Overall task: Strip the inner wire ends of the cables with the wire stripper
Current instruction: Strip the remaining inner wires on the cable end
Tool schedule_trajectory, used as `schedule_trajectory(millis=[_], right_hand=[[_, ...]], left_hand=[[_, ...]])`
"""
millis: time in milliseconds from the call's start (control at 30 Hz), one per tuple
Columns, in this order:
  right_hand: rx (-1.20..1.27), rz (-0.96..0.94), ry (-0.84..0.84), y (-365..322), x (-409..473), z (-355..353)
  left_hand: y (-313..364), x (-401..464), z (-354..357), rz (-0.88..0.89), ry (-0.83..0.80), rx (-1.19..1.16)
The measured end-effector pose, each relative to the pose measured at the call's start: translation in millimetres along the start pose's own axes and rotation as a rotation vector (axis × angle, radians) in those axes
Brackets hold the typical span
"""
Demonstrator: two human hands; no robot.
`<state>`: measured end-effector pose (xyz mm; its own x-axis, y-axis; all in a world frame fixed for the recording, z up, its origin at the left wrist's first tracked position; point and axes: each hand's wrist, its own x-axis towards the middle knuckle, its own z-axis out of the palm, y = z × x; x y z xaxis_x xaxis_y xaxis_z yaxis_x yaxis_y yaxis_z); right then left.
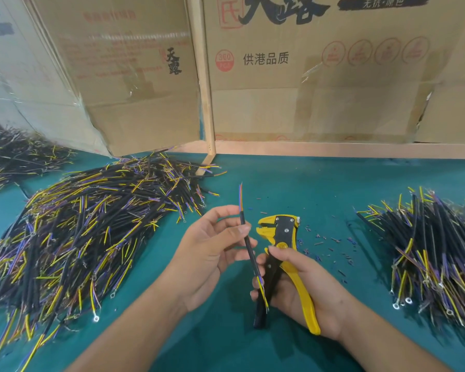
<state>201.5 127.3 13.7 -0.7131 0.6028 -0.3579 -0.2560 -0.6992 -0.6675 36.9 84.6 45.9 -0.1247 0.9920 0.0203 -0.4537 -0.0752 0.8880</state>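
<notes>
1. A single black cable (249, 245) stands nearly upright in the middle of the view, above the green tabletop (320, 183). Thin coloured inner wires fan out of its top end, and more inner wires, yellow and purple, hang from its lower end.
2. The left hand (212, 253) pinches this cable at about mid-length between thumb and fingertips, palm turned toward the camera, the other fingers loosely spread.
3. Just beside it on the right, the wire stripper (279, 253), yellow and black, points its head up and away. Its jaws stand close to the cable's upper part without touching it.
4. The right hand (298, 280) is wrapped round the stripper's handles, index finger laid across near the pivot. The lower wire ends of the cable pass in front of its fingertips and the black handle.
5. Small snippets of stripped insulation (330, 245) lie scattered on the tabletop to the right of the tool's head.
6. A large heap of black cables (91, 224) with yellow and purple wire ends, some with ring terminals, fills the left side.
7. A smaller heap (435, 251) of the same kind lies at the right edge.
8. A third heap (16, 154) sits far left at the back.
9. Printed cardboard boxes (306, 76) and a wooden frame (207, 103) stand along the rear of the tabletop.
</notes>
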Motion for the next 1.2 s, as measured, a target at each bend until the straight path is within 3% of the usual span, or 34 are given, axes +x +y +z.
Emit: schedule_trajectory(millis=[600, 800, 1033, 1100, 1200], right_hand=[[-0.002, 0.0, 0.001, 0.6, 0.7, -0.8], [-0.014, 0.0, 0.012, 0.2, 0.7, 0.2], [-0.016, -0.001, 0.007, 0.5, 0.1, 1.2], [-0.011, -0.002, 0.01, 1.0, 0.3, 1.4], [0.003, -0.003, 0.014, 0.8, 0.1, 1.7]], left_hand=[[-0.8, 6.7, -12.5, 0.064, 0.102, -0.063], [-10.1, 9.6, -17.7, 0.013, 0.197, 0.084], [-10.8, 9.9, -17.8, 0.031, 0.14, 0.138], [-11.3, 10.4, -19.2, 0.048, 0.129, 0.257], [-10.9, 11.1, -23.0, 0.162, 0.163, 0.665]])
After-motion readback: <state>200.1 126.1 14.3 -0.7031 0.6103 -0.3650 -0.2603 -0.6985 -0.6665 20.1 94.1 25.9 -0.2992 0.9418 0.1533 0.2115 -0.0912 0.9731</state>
